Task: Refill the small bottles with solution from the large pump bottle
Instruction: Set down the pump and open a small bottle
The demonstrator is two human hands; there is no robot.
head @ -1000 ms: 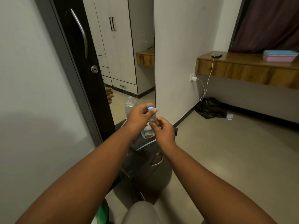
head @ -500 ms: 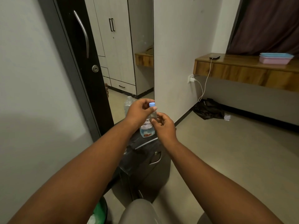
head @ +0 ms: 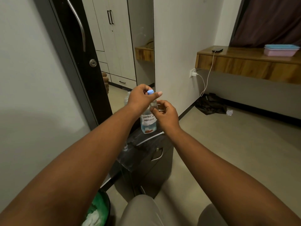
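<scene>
The left hand (head: 141, 99) covers most of a small bottle (head: 153, 104), leaving its blue cap (head: 150, 92) showing. The right hand (head: 165, 114) hides the label's end on the bottle (head: 148, 123) below. Behind the left hand, another clear bottle (head: 127, 98) is mostly hidden.

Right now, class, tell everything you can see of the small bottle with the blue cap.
The small bottle looks like clear plastic, slim, with a rounded blue cap on top. It is held upright in the air, in front of the labelled bottle. The left hand pinches the cap; the right hand grips the body. Its fill level cannot be made out.
</scene>
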